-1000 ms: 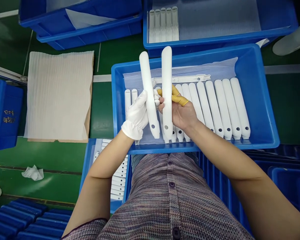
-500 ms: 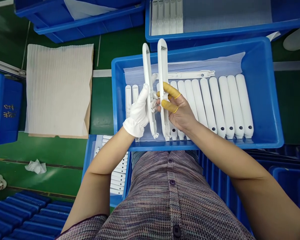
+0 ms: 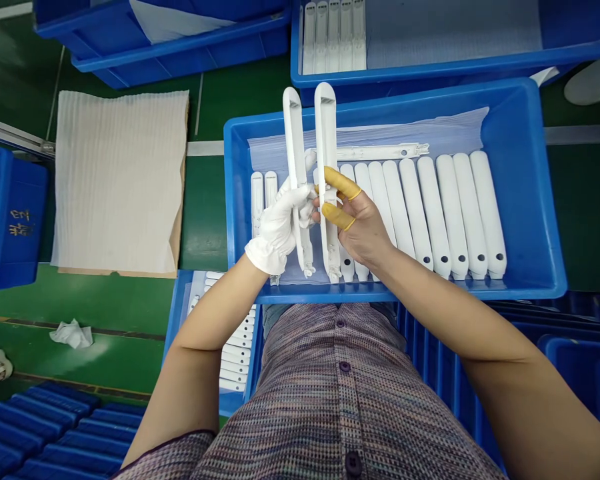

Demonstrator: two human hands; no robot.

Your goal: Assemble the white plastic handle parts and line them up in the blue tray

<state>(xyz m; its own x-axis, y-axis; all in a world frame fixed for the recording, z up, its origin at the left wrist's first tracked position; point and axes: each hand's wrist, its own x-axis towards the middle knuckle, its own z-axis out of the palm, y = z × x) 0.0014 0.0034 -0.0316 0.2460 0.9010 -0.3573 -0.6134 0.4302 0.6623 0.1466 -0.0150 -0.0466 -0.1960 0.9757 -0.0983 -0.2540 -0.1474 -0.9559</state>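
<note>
White-gloved left hand gripping left strip | right hand (yellow finger covers) gripping right strip | forearms angled inward

The left hand, in a white glove, grips left of upper centre, thumb laid across toward the right; the right hand grips close beside it, two yellow-covered fingers pointing left, one above the other; whether the hands touch is hard to tell; the left forearm slants up from lower left, elbow bent; the right forearm slants up leftward from lower right; the torso fills bottom centre.
</note>
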